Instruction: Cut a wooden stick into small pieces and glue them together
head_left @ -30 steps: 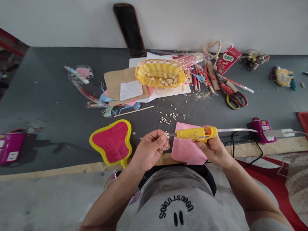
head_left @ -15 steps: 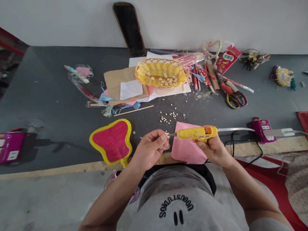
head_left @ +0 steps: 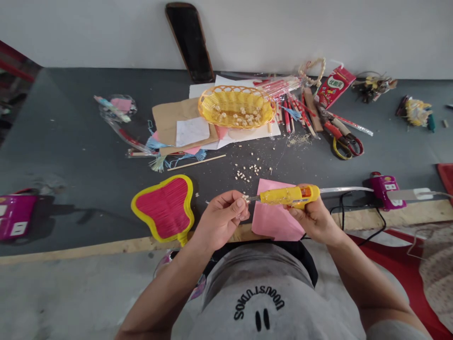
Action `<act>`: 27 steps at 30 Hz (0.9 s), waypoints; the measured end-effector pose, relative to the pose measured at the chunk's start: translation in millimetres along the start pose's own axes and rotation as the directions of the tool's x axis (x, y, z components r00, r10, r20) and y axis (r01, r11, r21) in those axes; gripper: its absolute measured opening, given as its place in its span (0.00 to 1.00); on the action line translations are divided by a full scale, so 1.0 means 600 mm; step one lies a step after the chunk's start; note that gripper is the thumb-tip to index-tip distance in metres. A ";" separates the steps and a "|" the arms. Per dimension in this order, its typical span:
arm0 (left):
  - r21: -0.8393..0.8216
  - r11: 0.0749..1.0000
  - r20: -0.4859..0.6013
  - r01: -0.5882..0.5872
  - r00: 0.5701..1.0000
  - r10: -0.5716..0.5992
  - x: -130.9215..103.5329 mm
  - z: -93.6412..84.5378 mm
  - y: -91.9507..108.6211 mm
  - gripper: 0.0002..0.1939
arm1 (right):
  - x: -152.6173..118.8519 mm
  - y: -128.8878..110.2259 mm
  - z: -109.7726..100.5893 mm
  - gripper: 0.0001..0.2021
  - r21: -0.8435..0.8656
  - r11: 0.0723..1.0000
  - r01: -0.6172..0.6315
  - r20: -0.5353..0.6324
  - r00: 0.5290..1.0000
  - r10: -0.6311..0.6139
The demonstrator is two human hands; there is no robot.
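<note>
My right hand (head_left: 313, 217) is wrapped round a yellow glue gun (head_left: 281, 196), its nozzle pointing left. Between the thumb and fingers of my left hand (head_left: 226, 215) is a small pale bead cluster (head_left: 245, 198), close to the nozzle tip; whether they touch is too small to tell. Small pale pieces (head_left: 247, 173) lie scattered on the dark table beyond my hands. Farther back, a yellow woven basket (head_left: 237, 109) holds several similar pale clusters. Pink paper (head_left: 272, 219) lies under the glue gun at the table's front edge.
A pink fan with yellow rim (head_left: 166, 208) lies left of my hands. Behind are a leaning phone (head_left: 190, 42), a red drink carton (head_left: 335, 87), scissors (head_left: 347, 146) and red sticks. Purple power sockets (head_left: 387, 191) sit at right, with cables along the edge.
</note>
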State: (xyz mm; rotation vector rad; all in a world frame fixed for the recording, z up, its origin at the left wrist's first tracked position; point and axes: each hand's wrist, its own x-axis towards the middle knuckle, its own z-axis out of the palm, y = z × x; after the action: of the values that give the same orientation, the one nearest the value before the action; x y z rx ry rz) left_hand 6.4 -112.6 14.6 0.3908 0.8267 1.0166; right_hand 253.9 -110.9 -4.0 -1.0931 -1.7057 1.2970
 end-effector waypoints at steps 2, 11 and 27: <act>0.004 1.000 -0.003 -0.005 1.000 0.005 0.000 0.001 0.000 0.17 | 0.001 -0.002 -0.001 0.16 0.012 1.000 -0.021 0.007 1.000 0.021; 0.071 0.996 -0.063 -0.048 0.997 0.052 0.001 -0.002 -0.003 0.16 | 0.002 -0.004 -0.004 0.14 0.033 0.999 -0.042 0.010 0.999 0.042; 0.118 0.986 -0.108 -0.119 0.985 0.132 0.005 0.002 -0.002 0.16 | -0.004 0.000 -0.020 0.16 0.048 0.995 -0.087 0.038 0.996 0.085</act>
State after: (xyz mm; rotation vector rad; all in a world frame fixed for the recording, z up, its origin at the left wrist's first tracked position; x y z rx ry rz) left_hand 9.0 -110.4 13.3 0.4877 0.9755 1.1209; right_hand 265.3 -108.7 -1.4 -1.1314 -1.6594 1.4130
